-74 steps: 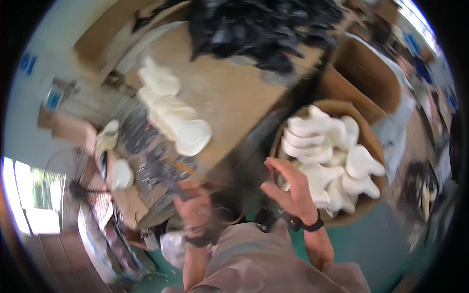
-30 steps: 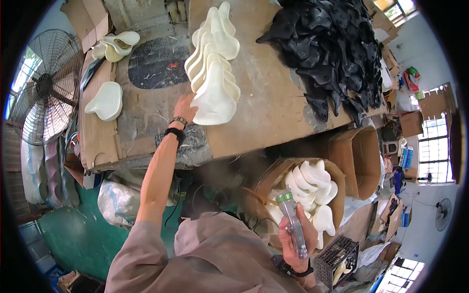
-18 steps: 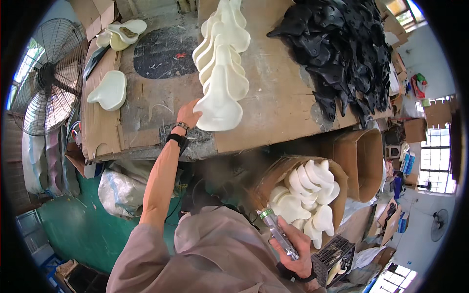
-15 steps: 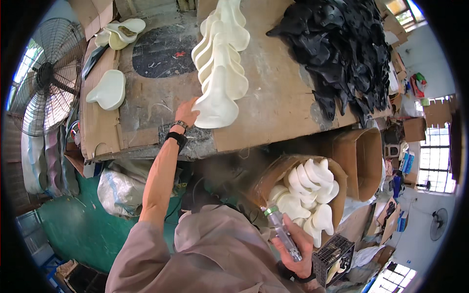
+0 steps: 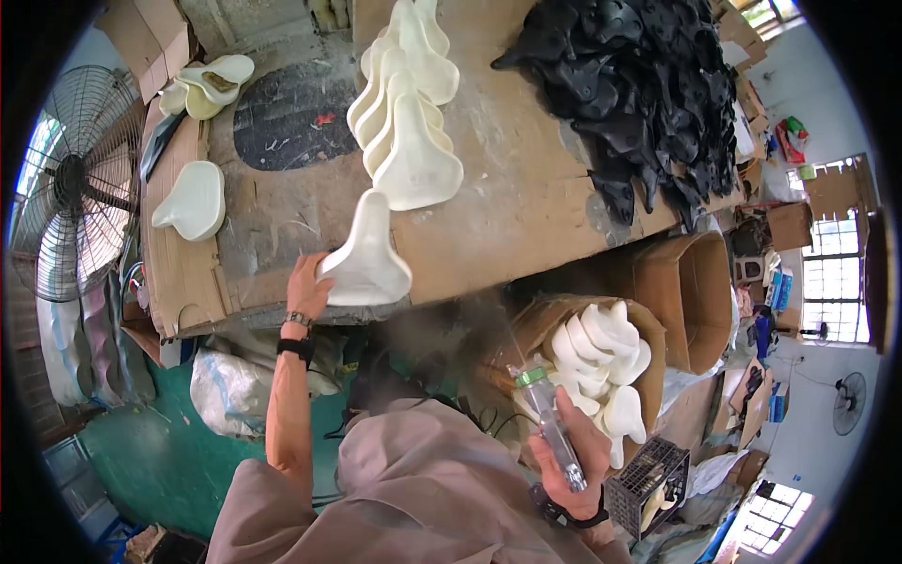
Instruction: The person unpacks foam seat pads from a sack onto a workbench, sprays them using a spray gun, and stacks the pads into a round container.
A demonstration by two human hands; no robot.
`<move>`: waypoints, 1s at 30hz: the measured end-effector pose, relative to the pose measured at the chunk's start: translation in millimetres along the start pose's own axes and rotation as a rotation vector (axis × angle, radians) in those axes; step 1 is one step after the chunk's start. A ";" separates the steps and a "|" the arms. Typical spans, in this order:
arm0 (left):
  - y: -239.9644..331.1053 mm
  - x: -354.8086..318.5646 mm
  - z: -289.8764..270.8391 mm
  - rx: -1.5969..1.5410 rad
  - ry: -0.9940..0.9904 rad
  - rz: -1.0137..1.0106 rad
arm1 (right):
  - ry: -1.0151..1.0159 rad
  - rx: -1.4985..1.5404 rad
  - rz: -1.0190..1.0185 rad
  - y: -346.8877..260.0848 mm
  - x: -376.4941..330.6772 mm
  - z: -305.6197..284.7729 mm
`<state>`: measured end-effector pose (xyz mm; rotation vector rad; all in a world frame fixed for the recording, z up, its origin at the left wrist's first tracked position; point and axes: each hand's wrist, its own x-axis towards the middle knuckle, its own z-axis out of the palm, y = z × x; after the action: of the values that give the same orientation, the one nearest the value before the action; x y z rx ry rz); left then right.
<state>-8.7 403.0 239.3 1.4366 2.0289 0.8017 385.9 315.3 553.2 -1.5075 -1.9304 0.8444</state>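
Your left hand (image 5: 306, 287) grips the wide end of one white shell (image 5: 371, 268) by its left edge, at the near edge of the table (image 5: 507, 216). Your right hand (image 5: 575, 446) is closed around a clear tool (image 5: 548, 418) with a green collar, well apart from that shell. As far as it shows, this one shell is out of line and in hand, while a row (image 5: 413, 150) of several more lies overlapped just beyond it. The shell's narrow tip sits right by the row's front piece; whether they touch is hard to tell.

Close by your tool, a box (image 5: 512, 340) on your right is heaped with more shells, crowding that side. A single shell (image 5: 195, 202) lies left on the table, near a small stack (image 5: 211, 85). The black pile (image 5: 639, 94) covers the table's far right, clear of both hands.
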 end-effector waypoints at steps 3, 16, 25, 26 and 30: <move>38.5 52.2 18.3 -0.107 -0.027 0.190 | 0.068 0.001 -0.036 -5.3 2.3 4.6; 185.3 68.0 76.8 -0.166 -0.367 0.458 | 0.078 0.246 0.069 -2.3 -32.5 2.9; 355.3 -105.8 247.8 -0.183 -1.068 0.823 | 0.344 0.241 0.217 30.1 -96.5 -31.2; 360.3 -126.2 269.2 -0.115 -1.149 0.803 | 0.385 0.239 0.225 37.1 -102.8 -34.5; 283.6 -176.6 391.7 -0.055 -1.150 1.020 | 0.415 0.232 0.238 43.1 -113.7 -36.1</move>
<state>502.8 374.3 188.5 2.1586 0.3712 0.1881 465.4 217.5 539.9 -1.6362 -1.3290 0.7514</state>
